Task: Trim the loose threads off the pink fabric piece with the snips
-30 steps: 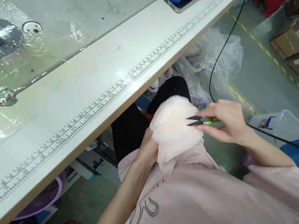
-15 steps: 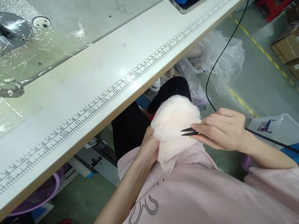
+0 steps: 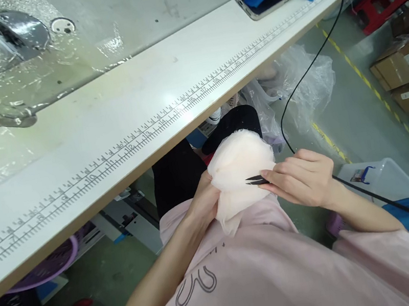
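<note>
We are holding a bundle of pale peach fabric in our lap, just below the front edge of the sewing table. Our left hand is clenched on the bundle's left side, fingers tucked under and partly hidden by the cloth. Our right hand is pinching a pair of thread snips, and the dark blades are lying across the cloth's lower right face, tips pointing left toward the left hand (the blades look nearly closed, though the gap is too fine to judge). So the snips' long axis is running roughly level, from right hand toward left, with the fabric sitting between the two hands and touching both. A black cable is hanging from the table edge just behind our right hand.
</note>
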Demonstrator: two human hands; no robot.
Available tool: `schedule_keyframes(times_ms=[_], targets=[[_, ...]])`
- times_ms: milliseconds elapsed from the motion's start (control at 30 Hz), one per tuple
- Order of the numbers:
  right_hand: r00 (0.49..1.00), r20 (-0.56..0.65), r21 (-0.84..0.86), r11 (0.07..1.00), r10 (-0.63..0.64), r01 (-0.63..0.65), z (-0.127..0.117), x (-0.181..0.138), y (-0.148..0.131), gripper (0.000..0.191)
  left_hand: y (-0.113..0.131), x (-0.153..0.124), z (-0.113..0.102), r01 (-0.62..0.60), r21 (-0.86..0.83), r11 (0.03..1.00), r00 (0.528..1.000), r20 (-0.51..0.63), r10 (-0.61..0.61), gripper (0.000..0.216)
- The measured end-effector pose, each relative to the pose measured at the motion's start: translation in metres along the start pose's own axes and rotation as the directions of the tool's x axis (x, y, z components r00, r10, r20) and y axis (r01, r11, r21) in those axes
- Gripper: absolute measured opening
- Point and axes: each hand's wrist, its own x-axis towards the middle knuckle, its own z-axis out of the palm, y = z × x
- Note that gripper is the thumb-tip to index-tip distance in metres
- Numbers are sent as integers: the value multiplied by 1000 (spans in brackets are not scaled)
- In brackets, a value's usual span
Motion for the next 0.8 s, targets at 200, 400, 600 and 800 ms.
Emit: schedule_keyframes(times_ms=[200, 400, 600, 800], targets=[[1000, -10, 7, 1000, -3, 3, 2, -2, 0, 15, 1, 0, -1, 17, -4, 1000, 999, 27, -16, 26], [996, -10, 123, 989, 90, -88, 3, -6, 1, 11, -1, -1, -2, 12, 54, 998, 1000, -2, -12, 26], [935, -5, 338, 881, 355, -332, 2, -3, 6, 11, -1, -2, -2, -6, 69, 998, 999, 43, 3, 20], [882, 288, 489, 735, 373, -470, -3, 5, 5, 25, 2, -2, 1, 11, 34, 999, 999, 51, -12, 22]])
